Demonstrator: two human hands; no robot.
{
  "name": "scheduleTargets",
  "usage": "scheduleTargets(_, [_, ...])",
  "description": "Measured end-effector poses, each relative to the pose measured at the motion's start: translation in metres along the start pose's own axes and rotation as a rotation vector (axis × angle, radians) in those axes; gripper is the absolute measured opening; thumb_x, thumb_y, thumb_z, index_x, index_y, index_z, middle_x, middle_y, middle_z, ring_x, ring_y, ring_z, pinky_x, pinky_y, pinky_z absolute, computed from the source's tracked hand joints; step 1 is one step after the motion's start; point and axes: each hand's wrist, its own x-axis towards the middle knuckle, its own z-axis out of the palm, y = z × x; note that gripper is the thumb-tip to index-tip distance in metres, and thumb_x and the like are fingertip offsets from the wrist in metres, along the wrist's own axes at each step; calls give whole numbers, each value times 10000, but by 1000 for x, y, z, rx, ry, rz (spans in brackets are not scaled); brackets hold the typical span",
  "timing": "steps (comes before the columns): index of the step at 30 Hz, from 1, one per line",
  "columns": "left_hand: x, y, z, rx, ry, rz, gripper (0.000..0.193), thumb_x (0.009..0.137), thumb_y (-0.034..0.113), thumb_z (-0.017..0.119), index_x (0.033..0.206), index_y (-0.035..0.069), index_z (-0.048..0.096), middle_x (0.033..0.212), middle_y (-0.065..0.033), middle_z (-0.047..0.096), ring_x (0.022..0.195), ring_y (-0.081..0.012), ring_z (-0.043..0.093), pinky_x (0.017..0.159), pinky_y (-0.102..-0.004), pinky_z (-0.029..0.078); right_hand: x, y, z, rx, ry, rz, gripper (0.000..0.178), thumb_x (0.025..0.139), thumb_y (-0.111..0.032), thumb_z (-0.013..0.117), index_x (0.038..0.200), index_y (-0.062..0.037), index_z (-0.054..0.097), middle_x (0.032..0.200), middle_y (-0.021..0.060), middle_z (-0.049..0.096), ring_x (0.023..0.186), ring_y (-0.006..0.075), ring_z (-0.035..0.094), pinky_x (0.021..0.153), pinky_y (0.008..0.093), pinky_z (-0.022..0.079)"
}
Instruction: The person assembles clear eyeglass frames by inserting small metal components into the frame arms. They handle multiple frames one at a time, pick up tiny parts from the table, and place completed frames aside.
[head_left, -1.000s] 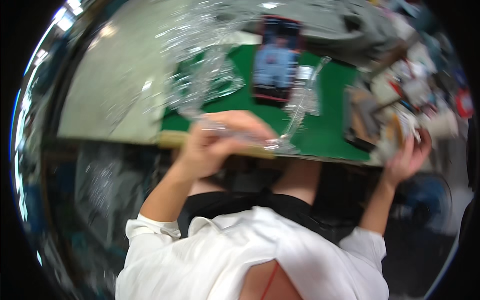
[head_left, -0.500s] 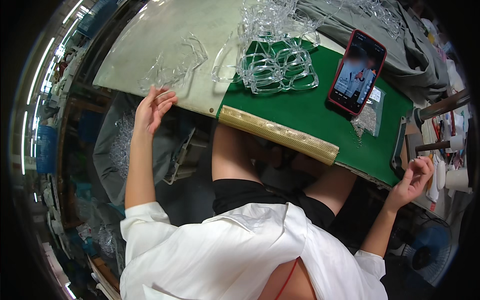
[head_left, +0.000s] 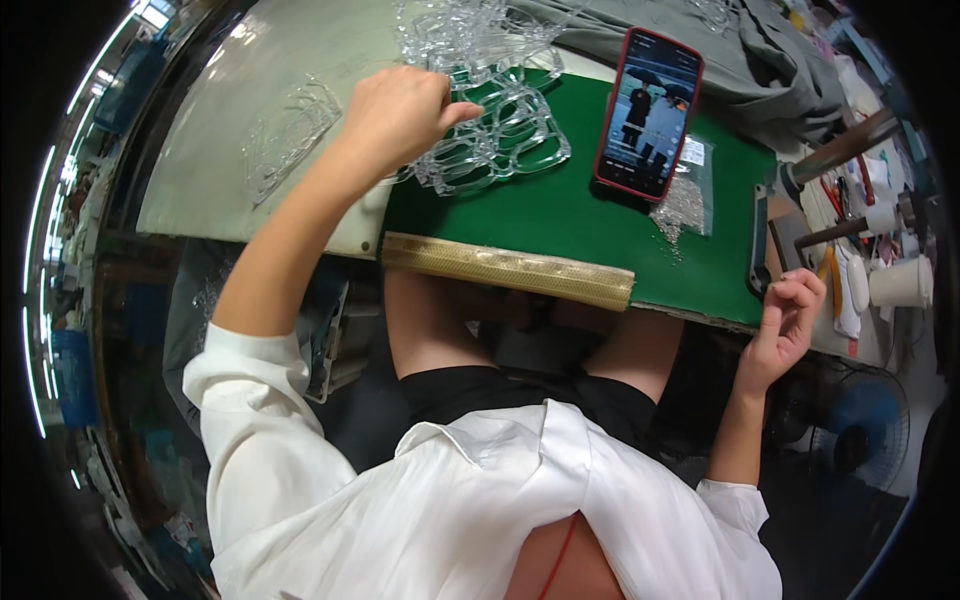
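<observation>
My left hand [head_left: 405,112] reaches over the left side of a pile of clear plastic eyeglass frames [head_left: 500,135]. Its thumb sticks out to the right, while the other fingers curl down out of sight, so a grip on a frame cannot be made out. My right hand [head_left: 785,330] is at the table's right front edge, close to a dark metal bracket [head_left: 760,240]. Its fingers are curled in toward the thumb; anything held there is too small to name. A few more clear frames [head_left: 290,135] lie apart on the pale tabletop at left.
A red-cased phone [head_left: 648,115] leans on the green mat [head_left: 470,220], beside a clear bag of tiny metal parts [head_left: 685,200], some spilled. A gold-coloured roll [head_left: 505,270] runs along the front edge. Grey cloth [head_left: 740,60] lies behind; a white cup [head_left: 900,283] and fan [head_left: 860,430] are right.
My left hand has moved right and away from me, from the loose frames at left to the pile. My right hand stays by the bracket. The whole view has shifted slightly.
</observation>
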Motion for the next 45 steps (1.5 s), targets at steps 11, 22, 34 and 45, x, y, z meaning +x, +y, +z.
scheduleTargets(11, [75,-25,-2,-452,-337,9,230,887,213,546,994,20,613,843,-42,654,676,-135,603,626,-304,487,9,-9,6,-163,-192,98,116,796,36,534,893,-2,585,873,60,533,753,134,512,637,217,383])
scheduleTargets(22, [18,-67,-86,-1425,-294,121,508,986,418,342,1259,36,536,1202,-195,589,1254,-261,476,1102,-433,283,10,11,23,-321,-523,91,130,779,-8,632,907,-21,650,777,92,557,698,238,568,645,331,457])
scheduleTargets(34, [-95,121,-48,-1634,-103,27,683,711,240,767,1186,-76,390,855,-121,588,629,-172,646,770,-303,519,8,7,19,-404,-606,0,200,763,28,618,934,-66,658,811,74,535,799,243,544,683,339,454])
scheduleTargets(45, [-88,135,-29,-1477,-108,196,744,688,43,735,1303,-91,337,1304,-216,463,682,-161,633,581,-248,498,14,12,21,-333,-599,149,80,757,-31,656,830,-14,628,764,73,568,684,218,569,610,309,454])
